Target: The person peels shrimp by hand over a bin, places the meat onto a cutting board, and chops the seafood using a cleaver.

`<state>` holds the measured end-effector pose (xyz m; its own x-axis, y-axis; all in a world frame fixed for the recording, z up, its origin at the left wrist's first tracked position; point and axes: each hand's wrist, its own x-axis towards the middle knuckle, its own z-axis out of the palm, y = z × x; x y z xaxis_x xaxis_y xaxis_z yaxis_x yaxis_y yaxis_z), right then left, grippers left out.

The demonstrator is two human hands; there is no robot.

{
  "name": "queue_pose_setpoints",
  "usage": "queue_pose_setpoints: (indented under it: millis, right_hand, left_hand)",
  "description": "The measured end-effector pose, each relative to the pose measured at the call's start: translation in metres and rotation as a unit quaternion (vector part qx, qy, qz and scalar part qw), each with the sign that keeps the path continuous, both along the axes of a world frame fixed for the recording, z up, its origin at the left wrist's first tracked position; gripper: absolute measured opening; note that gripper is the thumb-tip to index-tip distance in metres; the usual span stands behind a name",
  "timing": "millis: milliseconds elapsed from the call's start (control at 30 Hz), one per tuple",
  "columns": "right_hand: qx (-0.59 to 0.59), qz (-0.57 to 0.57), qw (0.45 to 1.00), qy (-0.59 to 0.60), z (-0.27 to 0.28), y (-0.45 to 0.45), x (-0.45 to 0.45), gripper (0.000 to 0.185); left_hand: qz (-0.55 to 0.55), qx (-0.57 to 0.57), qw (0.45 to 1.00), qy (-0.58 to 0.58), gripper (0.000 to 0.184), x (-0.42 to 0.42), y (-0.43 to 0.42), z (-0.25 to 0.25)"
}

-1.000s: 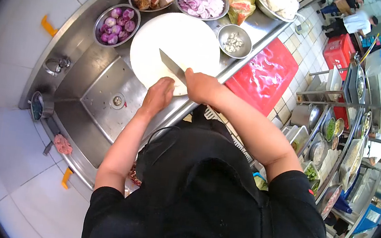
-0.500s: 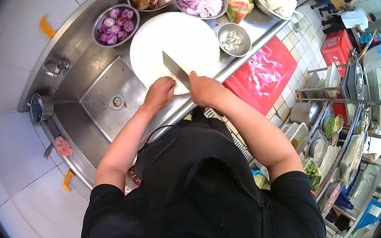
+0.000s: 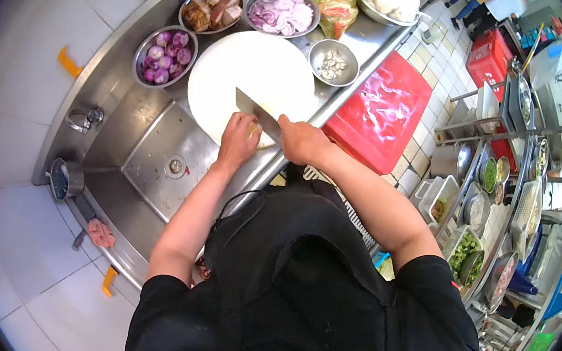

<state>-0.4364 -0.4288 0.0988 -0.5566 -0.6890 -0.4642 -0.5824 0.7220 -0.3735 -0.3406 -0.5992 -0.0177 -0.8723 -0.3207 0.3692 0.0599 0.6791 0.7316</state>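
Observation:
My right hand is closed round the handle of a cleaver, its broad blade angled across the near part of a round white chopping board. Close beside the blade, my left hand has its fingers curled over a small pale-yellow piece of food, whose kind I cannot make out. Fingers partly hide that piece. To the board's right sits a small metal bowl of pale chopped bits. A bowl of peeled purple onions stands at its left.
Behind the board are a bowl of sliced onion, a bowl of browned meat chunks and a bag of vegetables. The steel sink lies left. A red lid and loaded shelves are on the right.
The view has shifted slightly. My left hand has turned, and the pale-yellow piece now shows between its fingers. The cleaver stays in my right hand, its blade now nearer my left fingers.

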Motion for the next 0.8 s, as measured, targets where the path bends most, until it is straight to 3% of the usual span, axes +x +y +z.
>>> queue_pose_setpoints:
  millis: [167,267,367,467,533,567,633,667,733,800]
  right_hand:
    - [-0.064,-0.058,0.996,-0.005,0.005,0.022,0.004,0.027]
    - [-0.048,-0.082,0.995,0.024,0.023,0.039,0.004,0.029]
    - [-0.179,-0.011,0.97,0.163,-0.012,0.066,0.002,0.022]
    - [-0.167,-0.008,0.966,0.198,-0.023,0.072,0.008,0.025]
    - [-0.182,-0.006,0.96,0.211,-0.026,0.073,0.01,0.029]
    - [-0.196,-0.005,0.955,0.221,-0.028,0.073,0.01,0.033]
    - [-0.192,0.002,0.957,0.215,-0.03,0.072,0.01,0.036]
    - [-0.184,0.007,0.96,0.21,-0.03,0.072,0.008,0.04]
    - [-0.178,0.019,0.962,0.204,-0.024,0.082,0.009,0.039]
    - [-0.171,0.03,0.965,0.199,-0.016,0.097,0.009,0.039]
  left_hand:
    - [-0.017,-0.013,0.999,-0.047,0.015,-0.011,-0.002,-0.029]
    - [0.038,0.007,0.999,0.005,0.014,-0.008,-0.009,-0.006]
    - [0.148,0.038,0.986,0.074,0.02,-0.01,-0.025,0.023]
    - [0.175,0.058,0.975,0.123,0.02,-0.018,-0.029,0.061]
    - [0.033,0.034,0.999,-0.004,0.04,-0.028,-0.022,0.068]
    - [0.034,0.031,0.999,-0.003,0.04,-0.033,-0.013,0.069]
    - [-0.061,-0.151,0.972,-0.168,0.071,-0.042,0.003,0.065]
    - [-0.058,-0.154,0.972,-0.167,0.071,-0.047,0.0,0.056]
    - [-0.056,-0.109,0.942,-0.312,0.091,-0.059,-0.008,0.041]
    - [-0.05,-0.143,0.933,-0.327,0.092,-0.059,-0.025,0.032]
